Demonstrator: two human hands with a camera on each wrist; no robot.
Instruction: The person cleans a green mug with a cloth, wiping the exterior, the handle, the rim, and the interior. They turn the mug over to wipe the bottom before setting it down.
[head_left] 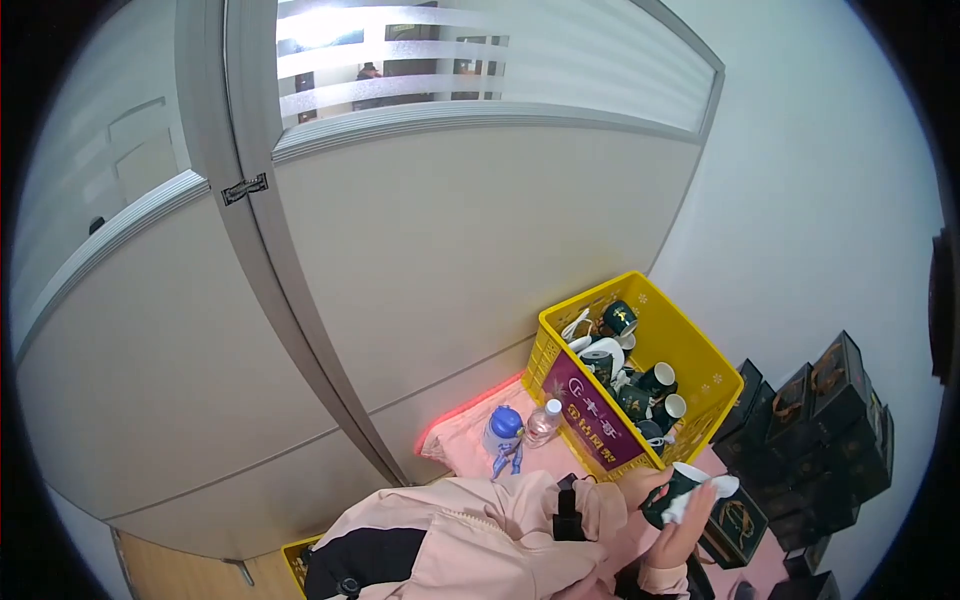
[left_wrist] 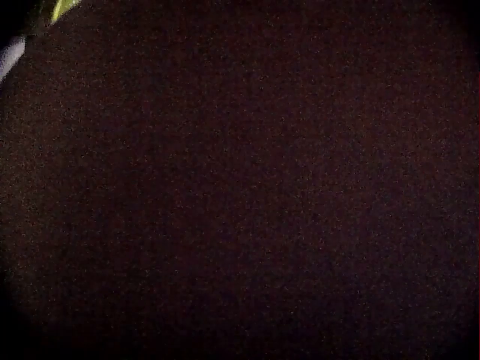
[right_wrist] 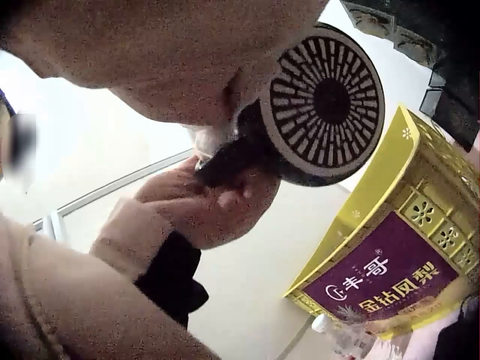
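A dark green mug (head_left: 655, 508) with a white inside is held tilted in front of the person, beside the yellow crate. My left hand (head_left: 640, 487) grips it by the handle, as the right wrist view shows, where the mug's base (right_wrist: 330, 101) with its ray pattern faces the camera. My right hand (head_left: 683, 532) holds a crumpled white tissue (head_left: 677, 507) against the mug, its fingers across the mug's side. Close beyond the right hand lies a black box (head_left: 738, 527) with a gold design. The left wrist view is almost wholly dark.
A yellow crate (head_left: 690, 350) holds several dark green mugs (head_left: 634, 402) and white pieces. A blue-capped bottle (head_left: 505, 425), a clear bottle (head_left: 543, 424) and a small purple figure (head_left: 507, 460) stand on a pink cloth (head_left: 462, 440). Black boxes (head_left: 835, 420) are stacked at the right wall.
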